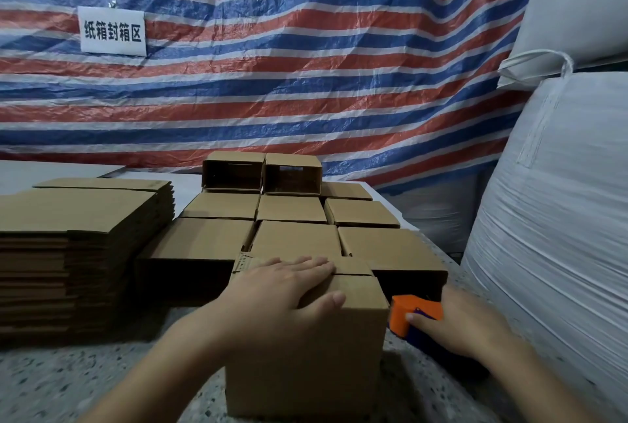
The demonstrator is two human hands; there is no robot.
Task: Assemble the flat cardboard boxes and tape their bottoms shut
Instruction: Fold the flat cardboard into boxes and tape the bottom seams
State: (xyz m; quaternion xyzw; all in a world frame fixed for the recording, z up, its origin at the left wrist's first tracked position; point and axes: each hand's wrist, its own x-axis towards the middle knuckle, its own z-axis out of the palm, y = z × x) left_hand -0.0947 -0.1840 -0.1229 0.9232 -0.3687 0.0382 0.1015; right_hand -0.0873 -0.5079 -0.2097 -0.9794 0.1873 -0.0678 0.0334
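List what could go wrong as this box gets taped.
1. The left hand lies flat on the box, and a gap shows between the flaps beside its fingertips; tape laid now may seal them apart.
2. That hand covers much of the seam, so the tape dispenser gripped by the right hand may catch the fingers.

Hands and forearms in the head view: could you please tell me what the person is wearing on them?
Nothing shows on them. The left hand and right hand are bare, with no gloves, rings or watch visible. Both forearms are uncovered as far as the picture's lower edge; no sleeve shows.
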